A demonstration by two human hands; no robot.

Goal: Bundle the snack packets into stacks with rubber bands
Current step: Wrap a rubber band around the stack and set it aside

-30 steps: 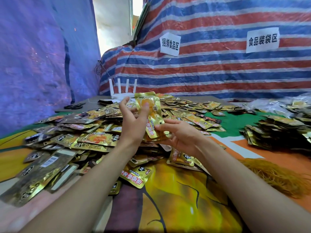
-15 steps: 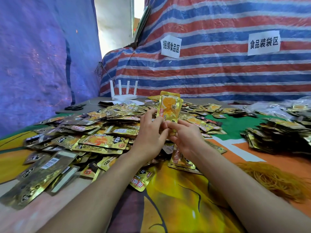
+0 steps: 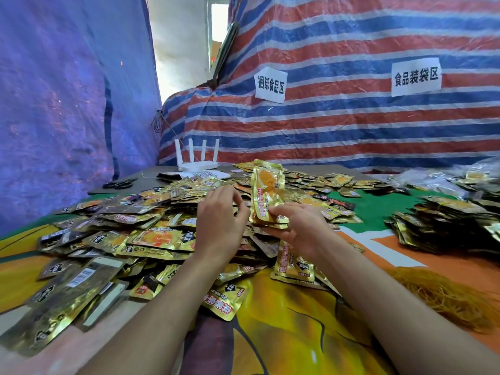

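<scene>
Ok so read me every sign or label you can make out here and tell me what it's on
"捆绑食品区": left white paper sign on the striped tarp.
"食品装袋区": right white paper sign, same tarp.
Print on the held snack packets and the loose pile: too blurred to read.

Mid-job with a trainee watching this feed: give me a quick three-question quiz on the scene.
1. True or false: the rubber band pile lies beside the right forearm.
2. What is in the grip of the right hand? A scissors; B upright snack packets; C a single rubber band.
3. How many antennas stand on the white router?
Key: 1 true; 2 B; 3 four.
</scene>
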